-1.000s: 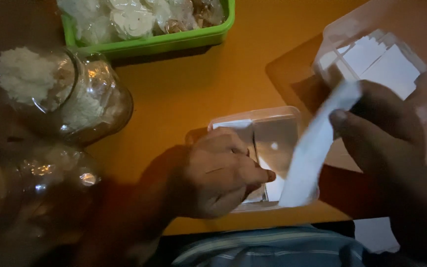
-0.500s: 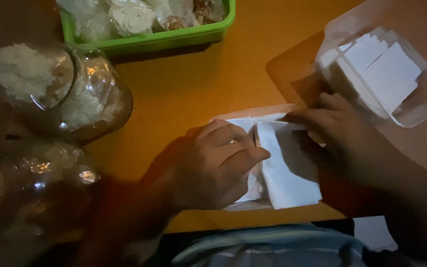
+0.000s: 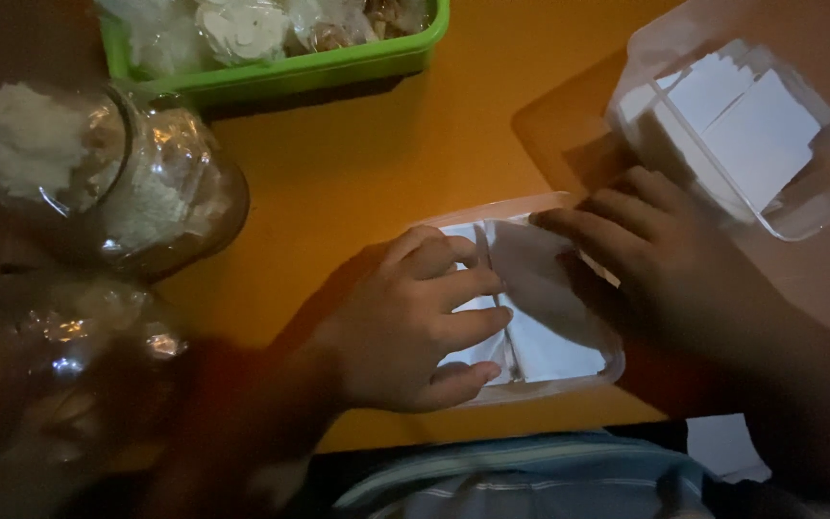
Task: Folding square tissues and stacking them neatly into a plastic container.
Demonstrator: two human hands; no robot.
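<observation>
Both hands pressing white paper sheet into clear plastic box: L hand w/ flat released grip, R hand same. Sheet mostly in, edges not yet flat.

Your right hand has pressed the white paper down into the clear container, beside your left hand.

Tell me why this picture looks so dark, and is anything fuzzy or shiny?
Head view: the light is dim and warm, so the orange table glows while the corners sink into shadow. The glass jar catches small bright glints. The left hand and right hand look soft and cast shadows over the white paper in the clear box; the lower left is blurred.
</observation>
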